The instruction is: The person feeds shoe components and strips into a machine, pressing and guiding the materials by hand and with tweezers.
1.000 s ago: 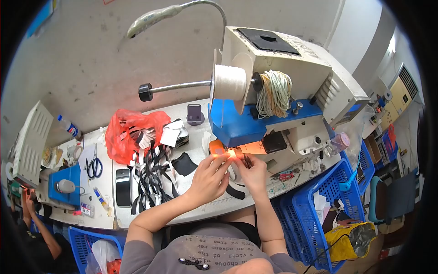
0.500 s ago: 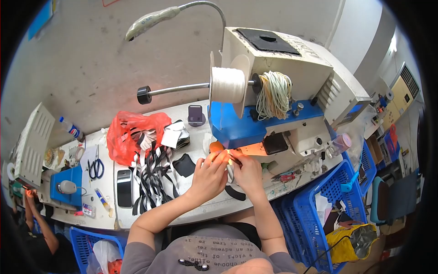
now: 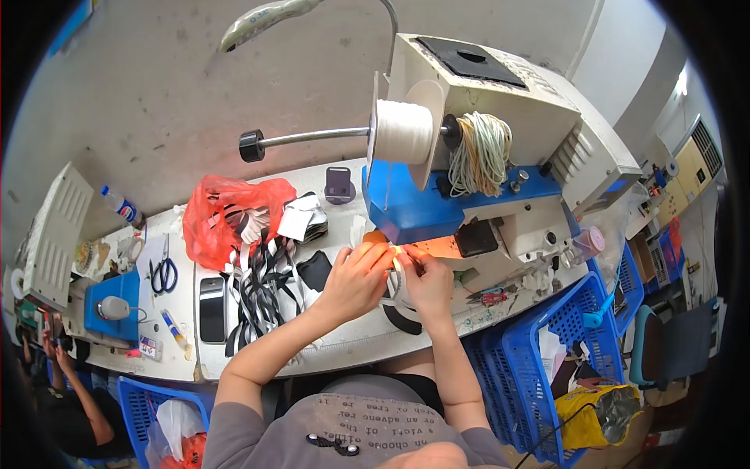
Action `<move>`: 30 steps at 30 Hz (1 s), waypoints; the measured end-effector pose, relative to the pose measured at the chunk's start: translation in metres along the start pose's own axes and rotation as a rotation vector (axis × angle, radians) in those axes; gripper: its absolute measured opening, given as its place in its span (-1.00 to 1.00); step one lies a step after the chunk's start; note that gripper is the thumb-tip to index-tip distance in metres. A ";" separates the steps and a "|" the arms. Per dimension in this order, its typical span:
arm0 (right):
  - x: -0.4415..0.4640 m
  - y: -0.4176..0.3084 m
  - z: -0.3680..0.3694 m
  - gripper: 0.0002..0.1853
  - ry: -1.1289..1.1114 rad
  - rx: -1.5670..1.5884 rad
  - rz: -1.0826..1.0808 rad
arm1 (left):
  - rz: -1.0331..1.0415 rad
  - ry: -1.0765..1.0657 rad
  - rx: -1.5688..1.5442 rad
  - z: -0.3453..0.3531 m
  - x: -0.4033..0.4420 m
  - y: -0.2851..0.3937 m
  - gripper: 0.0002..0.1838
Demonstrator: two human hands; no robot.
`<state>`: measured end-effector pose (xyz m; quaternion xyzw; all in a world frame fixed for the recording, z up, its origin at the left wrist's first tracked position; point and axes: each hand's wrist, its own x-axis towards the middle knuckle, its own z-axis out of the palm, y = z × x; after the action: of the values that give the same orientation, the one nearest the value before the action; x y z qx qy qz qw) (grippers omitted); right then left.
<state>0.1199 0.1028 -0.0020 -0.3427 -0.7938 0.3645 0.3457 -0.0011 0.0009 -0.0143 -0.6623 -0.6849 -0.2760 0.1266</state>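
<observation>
Under the lit head of a blue and white machine (image 3: 414,205), my left hand (image 3: 355,280) and my right hand (image 3: 424,283) meet with fingers bent. Both are closed on something small that I cannot make out, hidden by the fingers and the orange glow. A pale strip (image 3: 396,283) hangs between them. Above the hands, a spool of white tape (image 3: 403,131) sits on a metal rod beside a bundle of pale cord (image 3: 480,155). Left of my left hand lie a black fabric piece (image 3: 314,270) and a heap of black and white straps (image 3: 264,293).
A red plastic bag (image 3: 226,223), a phone (image 3: 212,310) and scissors (image 3: 163,270) lie to the left. Blue baskets (image 3: 512,367) stand at the lower right, beside a yellow bag (image 3: 598,418). At the far left, a person (image 3: 86,406) works at another machine (image 3: 113,309).
The whole view has shifted slightly, with the lamp now higher in it. My hands stay together below the machine head, and my right hand's fingers have changed position a little.
</observation>
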 end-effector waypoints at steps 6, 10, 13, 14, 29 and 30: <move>0.000 0.005 0.003 -0.76 0.022 0.053 0.035 | -0.016 0.002 0.027 -0.005 0.002 0.007 -0.60; 0.000 0.013 0.004 -0.76 0.041 0.106 -0.004 | -0.007 0.029 0.024 -0.004 0.002 0.007 -0.61; -0.002 0.019 0.006 -0.75 0.044 0.127 -0.017 | -0.011 -0.017 -0.003 -0.009 0.005 0.006 -0.60; -0.002 0.020 0.007 -0.75 0.049 0.135 -0.027 | -0.004 -0.013 0.009 -0.009 0.006 0.006 -0.62; -0.002 0.023 0.006 -0.74 -0.003 0.145 0.023 | 0.033 -0.027 0.082 -0.012 0.010 0.007 -0.65; -0.002 0.023 0.006 -0.75 -0.001 0.137 0.013 | 0.035 -0.026 0.084 -0.013 0.010 0.007 -0.65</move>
<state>0.1233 0.1110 -0.0242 -0.3230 -0.7651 0.4203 0.3655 0.0026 0.0023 0.0030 -0.6718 -0.6859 -0.2359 0.1502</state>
